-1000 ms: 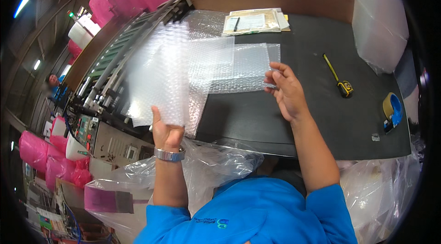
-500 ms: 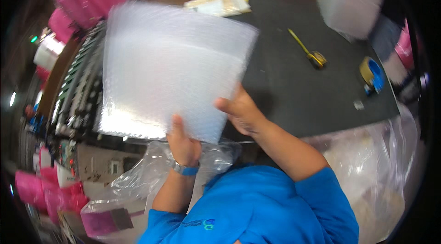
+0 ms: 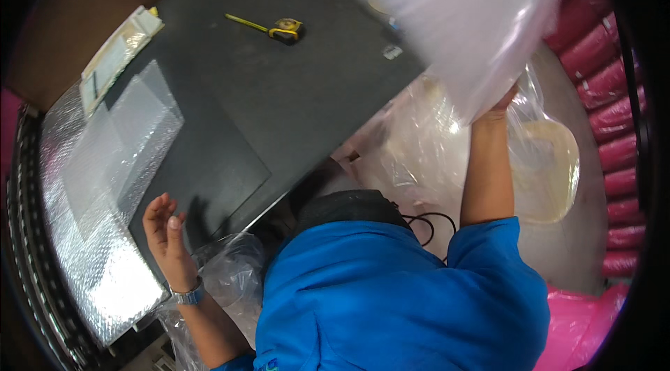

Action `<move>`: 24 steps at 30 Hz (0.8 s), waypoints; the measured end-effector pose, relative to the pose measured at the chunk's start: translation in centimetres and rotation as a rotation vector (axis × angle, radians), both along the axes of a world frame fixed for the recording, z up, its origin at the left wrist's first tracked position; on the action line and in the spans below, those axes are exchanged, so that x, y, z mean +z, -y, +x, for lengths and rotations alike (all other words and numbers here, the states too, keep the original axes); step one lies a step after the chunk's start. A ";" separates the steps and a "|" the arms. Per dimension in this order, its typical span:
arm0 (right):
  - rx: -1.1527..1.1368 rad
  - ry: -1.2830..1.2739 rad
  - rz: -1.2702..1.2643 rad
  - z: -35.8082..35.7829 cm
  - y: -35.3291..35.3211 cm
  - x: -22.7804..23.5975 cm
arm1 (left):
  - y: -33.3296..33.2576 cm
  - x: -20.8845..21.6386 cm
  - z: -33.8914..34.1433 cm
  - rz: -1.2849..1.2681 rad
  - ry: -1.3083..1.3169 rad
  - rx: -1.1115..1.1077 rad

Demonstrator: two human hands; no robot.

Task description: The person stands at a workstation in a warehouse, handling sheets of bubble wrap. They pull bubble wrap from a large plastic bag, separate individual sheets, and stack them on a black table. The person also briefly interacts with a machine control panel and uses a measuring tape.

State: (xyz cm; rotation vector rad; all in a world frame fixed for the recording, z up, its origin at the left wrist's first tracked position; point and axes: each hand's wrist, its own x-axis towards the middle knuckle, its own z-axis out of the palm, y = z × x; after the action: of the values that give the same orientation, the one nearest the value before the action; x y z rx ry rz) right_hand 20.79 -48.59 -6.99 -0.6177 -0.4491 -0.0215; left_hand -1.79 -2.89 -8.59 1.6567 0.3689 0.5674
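Note:
At the right, my right hand [image 3: 500, 104] grips the lower edge of a large translucent plastic sheet [image 3: 474, 22], which is smeared by motion. Most of that hand's fingers are hidden behind the plastic. My left hand [image 3: 166, 235] is raised over the table's near left edge, holding nothing, its fingers loosely apart and slightly bent. Beyond it, clear bubble-wrap pieces [image 3: 157, 120] lie on the dark table mat [image 3: 230, 85] and overlap a shiny silvery bubble sheet [image 3: 105, 280].
A yellow tape measure [image 3: 285, 30] lies partly extended on the mat. A flat plastic packet [image 3: 118, 57] rests by the brown board [image 3: 63, 43] at the back left. Clear plastic bags [image 3: 433, 154] hang below the table's right edge. Pink wrapped rolls [image 3: 614, 141] line the far right.
The view has swung to the right. The bubble-wrap stack has left both my hands, and bubble wrap now lies on the table. My right hand has reached out to the translucent sheet.

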 end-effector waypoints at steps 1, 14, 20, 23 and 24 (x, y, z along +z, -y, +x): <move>0.099 0.081 0.019 -0.6 1.7 1.3 | -0.2 -0.7 0.0 -0.038 0.008 0.011; -1.069 -1.407 -0.096 -2.3 10.7 -29.6 | -1.3 -2.2 -0.5 -0.091 0.007 0.022; -1.513 -1.627 -0.718 -3.0 11.1 -24.6 | -0.9 1.0 -2.1 0.067 0.091 -0.105; -1.800 -1.246 -1.274 -2.5 13.0 -20.5 | 1.2 5.0 -1.6 0.005 0.295 -0.682; -1.890 -0.871 -1.414 -0.4 12.6 -19.2 | 2.3 6.5 -0.8 -0.021 0.482 -0.874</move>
State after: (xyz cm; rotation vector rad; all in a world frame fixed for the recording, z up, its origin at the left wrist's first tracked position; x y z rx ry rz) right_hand 20.35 -61.21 -26.17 -2.1056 1.2600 -1.2651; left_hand -2.61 -5.22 -2.09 1.4227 -0.6775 0.2680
